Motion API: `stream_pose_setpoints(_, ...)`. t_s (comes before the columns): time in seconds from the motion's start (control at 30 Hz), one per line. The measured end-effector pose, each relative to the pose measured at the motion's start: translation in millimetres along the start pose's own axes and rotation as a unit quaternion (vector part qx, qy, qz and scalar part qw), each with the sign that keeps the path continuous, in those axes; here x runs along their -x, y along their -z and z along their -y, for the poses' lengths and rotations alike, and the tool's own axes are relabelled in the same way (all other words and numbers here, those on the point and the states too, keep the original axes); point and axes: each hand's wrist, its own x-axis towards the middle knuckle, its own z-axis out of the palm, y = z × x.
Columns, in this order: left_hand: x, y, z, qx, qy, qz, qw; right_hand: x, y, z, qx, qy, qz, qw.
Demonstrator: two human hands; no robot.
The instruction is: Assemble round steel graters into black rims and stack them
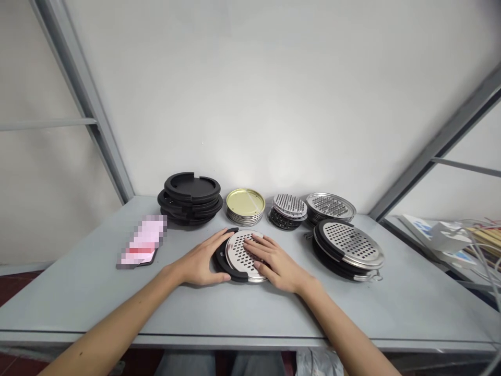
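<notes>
A perforated metal disc (239, 249) lies inside a black round ring (223, 261) on the grey table (78, 292), near the front middle. My left hand (203, 261) curls around the ring's left edge, with the thumb at the bottom rim. My right hand (274, 258) rests flat on the disc, fingers stretched out and pressing its right half.
At the back stand a stack of black rings (190, 198), a stack of gold-topped lids (245, 206), a small pile of perforated discs (288, 210) and a larger pile (331, 207). Assembled ring-and-disc pieces (348, 248) are stacked at the right. A pixelated pink object (143, 243) lies left.
</notes>
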Motion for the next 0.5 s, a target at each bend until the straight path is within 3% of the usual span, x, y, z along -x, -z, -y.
stream_pose_setpoints(0.1,-1.8,0.2,0.8,-0.002,-0.008,0.003,1.0,0.7,-3.5,-6.0,-0.005,-0.01,-0.031,0.999)
stream_pose_setpoints(0.23,-4.2,3.7,5.2,-0.014,-0.003,0.008,1.0,12.4,1.5,-27.6,0.005,-0.104,-0.1,0.99)
stream_pose_setpoints(0.33,-3.9,8.3,7.7,-0.025,0.016,0.005,1.0,21.8,8.9,-39.1,-0.02,-0.143,-0.066,0.987)
stream_pose_setpoints(0.5,-2.8,11.6,8.1,-0.007,-0.006,-0.008,1.0,18.0,2.3,-32.2,-0.088,-0.105,-0.022,0.99)
